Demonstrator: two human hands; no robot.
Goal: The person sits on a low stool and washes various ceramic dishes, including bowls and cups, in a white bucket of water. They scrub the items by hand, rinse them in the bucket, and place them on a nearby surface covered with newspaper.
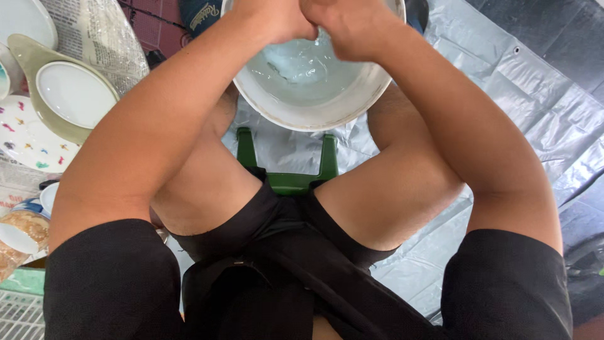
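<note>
Basin (352, 104) of water beneath both closed hands.

We note few such items. A dark blue fabric item (200, 16) at the top edge, just left of the basin, bears a pale script label. At the far left edge, low down, a clear plastic package (22, 234) of brownish, grainy contents lies beside printed paper sheets (94, 34). No screens or signs show.
</note>
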